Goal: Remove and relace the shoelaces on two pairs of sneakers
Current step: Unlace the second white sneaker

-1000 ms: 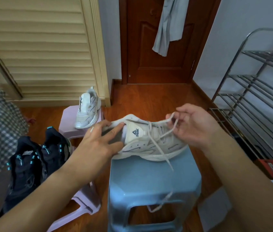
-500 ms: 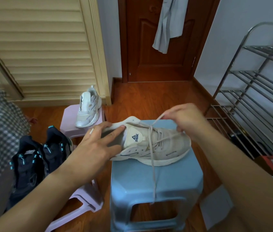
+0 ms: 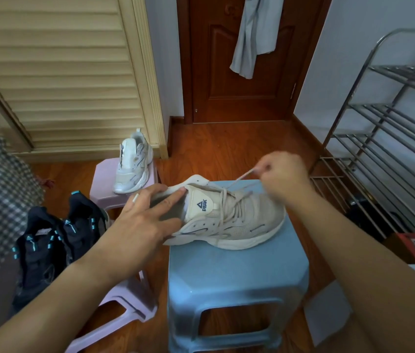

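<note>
pinching lace (image 3: 243, 175): right hand (image 3: 281, 174) | left hand (image 3: 145, 220) fingers straight, steadying sneaker (image 3: 229, 220) | blue stool (image 3: 237, 273)

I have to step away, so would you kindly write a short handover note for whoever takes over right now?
Left hand: fingers straight, steadying the heel of the beige sneaker on the blue stool.
Right hand: pinching the shoelace, drawn taut up from the eyelets.
Elsewhere: matching white sneaker on the pink stool; black pair on the floor at left.
Done: lace threaded through most of this shoe's eyelets.
Left: whether this lace is going in or coming out cannot be told; the other shoes' lace state is unclear too.
</note>
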`<action>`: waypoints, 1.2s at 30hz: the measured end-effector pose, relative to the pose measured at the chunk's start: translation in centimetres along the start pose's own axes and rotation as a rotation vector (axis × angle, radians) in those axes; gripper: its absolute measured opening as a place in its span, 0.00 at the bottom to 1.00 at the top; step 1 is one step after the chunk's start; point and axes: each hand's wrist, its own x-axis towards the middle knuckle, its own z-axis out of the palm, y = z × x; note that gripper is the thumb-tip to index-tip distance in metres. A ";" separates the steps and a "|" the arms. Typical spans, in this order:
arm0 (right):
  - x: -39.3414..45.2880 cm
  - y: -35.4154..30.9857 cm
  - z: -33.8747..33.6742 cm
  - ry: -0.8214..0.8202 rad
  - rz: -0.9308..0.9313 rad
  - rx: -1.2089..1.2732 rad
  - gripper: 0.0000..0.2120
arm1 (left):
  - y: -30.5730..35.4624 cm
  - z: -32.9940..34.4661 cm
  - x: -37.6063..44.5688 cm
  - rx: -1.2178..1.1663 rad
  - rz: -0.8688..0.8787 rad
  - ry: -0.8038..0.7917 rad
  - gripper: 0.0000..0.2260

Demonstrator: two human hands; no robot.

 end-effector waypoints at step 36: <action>-6.2 -2.0 4.6 0.011 -0.727 -0.003 0.06 | 1.4 2.7 1.3 -0.122 -0.226 0.266 0.17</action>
